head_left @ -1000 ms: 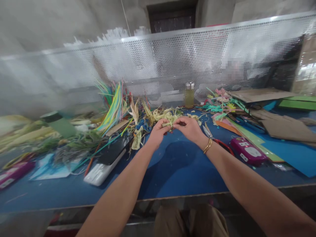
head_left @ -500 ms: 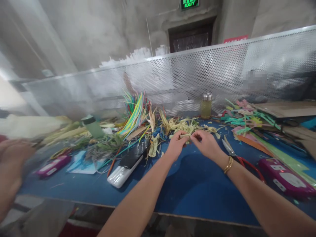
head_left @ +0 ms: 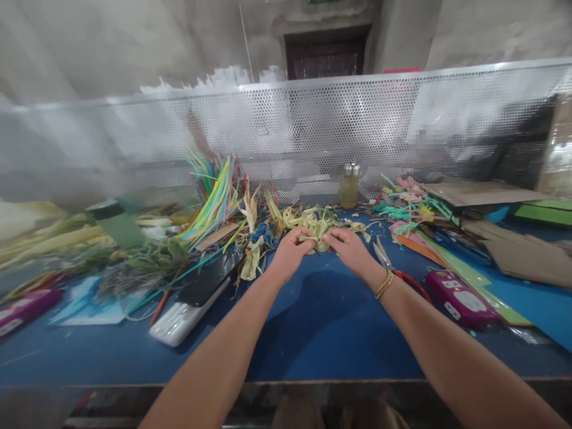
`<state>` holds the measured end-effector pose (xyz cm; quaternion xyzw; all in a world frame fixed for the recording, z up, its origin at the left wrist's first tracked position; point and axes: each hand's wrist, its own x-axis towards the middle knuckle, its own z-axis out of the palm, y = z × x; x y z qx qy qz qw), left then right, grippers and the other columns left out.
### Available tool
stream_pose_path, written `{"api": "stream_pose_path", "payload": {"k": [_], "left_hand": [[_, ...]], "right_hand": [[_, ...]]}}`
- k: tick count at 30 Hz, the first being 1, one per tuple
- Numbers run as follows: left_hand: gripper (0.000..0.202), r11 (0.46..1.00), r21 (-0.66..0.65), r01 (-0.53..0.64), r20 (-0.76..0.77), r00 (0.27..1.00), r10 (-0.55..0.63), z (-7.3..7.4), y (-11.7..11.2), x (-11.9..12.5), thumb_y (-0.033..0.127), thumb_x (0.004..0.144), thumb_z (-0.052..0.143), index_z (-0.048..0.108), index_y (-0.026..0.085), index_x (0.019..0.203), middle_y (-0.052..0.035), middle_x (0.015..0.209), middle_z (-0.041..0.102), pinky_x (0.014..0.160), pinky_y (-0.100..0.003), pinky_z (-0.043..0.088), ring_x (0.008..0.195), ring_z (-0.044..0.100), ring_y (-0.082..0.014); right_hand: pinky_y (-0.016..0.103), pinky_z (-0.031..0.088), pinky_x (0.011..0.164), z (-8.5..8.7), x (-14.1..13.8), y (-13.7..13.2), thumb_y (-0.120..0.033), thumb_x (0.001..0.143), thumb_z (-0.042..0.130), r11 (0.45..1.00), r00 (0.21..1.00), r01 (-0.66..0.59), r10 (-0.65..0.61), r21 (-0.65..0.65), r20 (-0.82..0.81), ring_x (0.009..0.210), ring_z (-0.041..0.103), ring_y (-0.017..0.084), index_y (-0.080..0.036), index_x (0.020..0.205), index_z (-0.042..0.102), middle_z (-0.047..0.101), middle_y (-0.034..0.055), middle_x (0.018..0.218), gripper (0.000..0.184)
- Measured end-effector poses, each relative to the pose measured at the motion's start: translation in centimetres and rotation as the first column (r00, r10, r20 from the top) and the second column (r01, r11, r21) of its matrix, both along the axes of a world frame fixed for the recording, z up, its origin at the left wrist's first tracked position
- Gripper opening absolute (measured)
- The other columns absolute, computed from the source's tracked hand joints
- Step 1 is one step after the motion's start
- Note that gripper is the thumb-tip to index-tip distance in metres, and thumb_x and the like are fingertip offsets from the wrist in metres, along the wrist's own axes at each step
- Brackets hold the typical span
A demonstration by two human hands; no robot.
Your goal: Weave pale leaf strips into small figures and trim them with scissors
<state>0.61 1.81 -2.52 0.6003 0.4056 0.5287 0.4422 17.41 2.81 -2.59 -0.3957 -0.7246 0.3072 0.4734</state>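
My left hand (head_left: 292,250) and my right hand (head_left: 346,247) meet over the blue table, fingers closed in a pinch. Between them runs a pale green strip of dried husk (head_left: 318,241), with both hands gripping it. Right behind lies a loose heap of similar pale husk strips (head_left: 304,218). To the left of my left hand is a crumpled husk piece (head_left: 252,260), beside a bit of blue cord (head_left: 269,236). Scissors (head_left: 383,255) with red handles rest just right of my right hand, partly covered by my wrist.
A phone (head_left: 208,277) lies on a white case at left, near a green-lidded bottle (head_left: 117,225) and bundled colored stems (head_left: 214,193). A glass jar (head_left: 350,186) stands at the back. At right are a purple device (head_left: 462,301) and cardboard (head_left: 518,250). A perforated metal screen (head_left: 330,128) borders the table.
The view has turned right and slightly down. Another person's hand at the far left is out of frame now. Both my hands still hold the husk strip, with slightly shifted fingers.
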Motion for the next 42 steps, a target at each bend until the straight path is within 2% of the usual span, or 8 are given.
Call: {"api": "stream_pose_path", "payload": {"k": [3, 8, 14, 18, 22, 29, 36, 42], "left_hand": [[0.014, 0.995, -0.054, 0.083, 0.064, 0.995, -0.080, 0.5, -0.4, 0.1, 0.022, 0.070, 0.062, 0.055, 0.020, 0.082, 0.0051, 0.065, 0.057, 0.063, -0.023, 0.044, 0.062, 0.056, -0.0103], [0.014, 0.988, -0.096, 0.121, 0.066, 0.991, -0.115, 0.8, -0.9, 0.1, 0.023, 0.072, 0.061, 0.053, 0.021, 0.084, 0.0038, 0.071, 0.061, 0.070, -0.027, 0.049, 0.068, 0.060, -0.0117], [0.014, 0.986, -0.123, 0.115, 0.007, 0.993, -0.115, 0.4, -0.5, 0.0, 0.023, 0.072, 0.060, 0.051, 0.021, 0.081, 0.0045, 0.071, 0.056, 0.070, -0.027, 0.048, 0.069, 0.058, -0.0119], [0.014, 0.987, -0.127, 0.097, -0.040, 0.994, -0.103, 0.1, -0.2, 0.0, 0.028, 0.074, 0.061, 0.053, 0.019, 0.081, 0.0022, 0.074, 0.058, 0.071, -0.028, 0.047, 0.073, 0.060, -0.0132], [0.016, 0.984, -0.146, 0.102, -0.048, 0.993, -0.110, 0.4, -0.5, 0.1, 0.029, 0.074, 0.063, 0.053, 0.019, 0.082, 0.0010, 0.074, 0.060, 0.071, -0.029, 0.047, 0.072, 0.061, -0.0146], [0.017, 0.991, -0.091, 0.098, -0.035, 0.994, -0.102, 0.4, -0.7, 0.5, 0.026, 0.074, 0.063, 0.052, 0.019, 0.085, 0.0028, 0.068, 0.055, 0.066, -0.026, 0.043, 0.066, 0.054, -0.0121], [0.013, 0.996, -0.003, 0.087, -0.099, 0.991, -0.087, 0.4, -0.5, 0.4, 0.021, 0.073, 0.061, 0.051, 0.020, 0.081, 0.0055, 0.062, 0.046, 0.058, -0.023, 0.033, 0.058, 0.043, -0.0095], [0.013, 0.995, -0.040, 0.093, -0.039, 0.995, -0.095, 1.4, -1.4, 0.3, 0.022, 0.074, 0.058, 0.048, 0.022, 0.081, 0.0068, 0.064, 0.049, 0.065, -0.024, 0.041, 0.062, 0.051, -0.0105]], "right_hand": [[0.026, 0.047, 0.065, 0.1, 0.0, 0.1, -0.030, 0.080, 0.060, 0.995, 0.991, -0.075, 0.068, -0.064, -0.113, 0.067, 0.060, 0.013, -0.019, 0.090, 0.065, 0.066, 0.0009, 0.076, 0.016], [0.029, 0.049, 0.074, 0.2, 0.0, 0.0, -0.029, 0.076, 0.065, 0.995, 0.988, -0.098, 0.094, -0.030, -0.120, 0.075, 0.064, 0.016, -0.020, 0.075, 0.071, 0.072, 0.0031, 0.081, 0.011], [0.027, 0.047, 0.067, 0.3, 0.2, 0.0, -0.032, 0.079, 0.062, 0.997, 0.997, -0.076, 0.076, 0.013, 0.005, 0.068, 0.060, 0.014, -0.020, 0.071, 0.071, 0.069, 0.0007, 0.071, 0.017], [0.026, 0.047, 0.067, 0.4, 0.4, -0.1, -0.027, 0.076, 0.065, 0.997, 0.997, -0.075, 0.075, -0.001, 0.012, 0.068, 0.061, 0.013, -0.019, 0.077, 0.072, 0.071, 0.0014, 0.076, 0.011], [0.024, 0.044, 0.058, 0.4, 0.6, 0.0, -0.030, 0.075, 0.067, 0.995, 0.995, -0.093, 0.094, -0.034, 0.024, 0.061, 0.056, 0.012, -0.018, 0.075, 0.071, 0.068, 0.0013, 0.068, 0.013], [0.022, 0.041, 0.054, -0.1, 0.1, 0.0, -0.023, 0.072, 0.063, 0.999, 0.999, -0.040, 0.040, -0.028, -0.023, 0.056, 0.052, 0.010, -0.017, 0.069, 0.063, 0.062, -0.0011, 0.063, 0.007], [0.022, 0.039, 0.054, 0.2, -0.3, -0.5, -0.017, 0.073, 0.058, 0.996, 0.999, 0.023, -0.026, 0.092, 0.037, 0.056, 0.050, 0.009, -0.018, 0.063, 0.056, 0.058, -0.0024, 0.061, 0.010], [0.024, 0.045, 0.058, 0.7, 0.1, -0.4, -0.024, 0.078, 0.060, 0.992, 0.992, -0.126, 0.126, 0.030, -0.004, 0.058, 0.054, 0.011, -0.018, 0.068, 0.059, 0.060, -0.0011, 0.063, 0.012]]}}
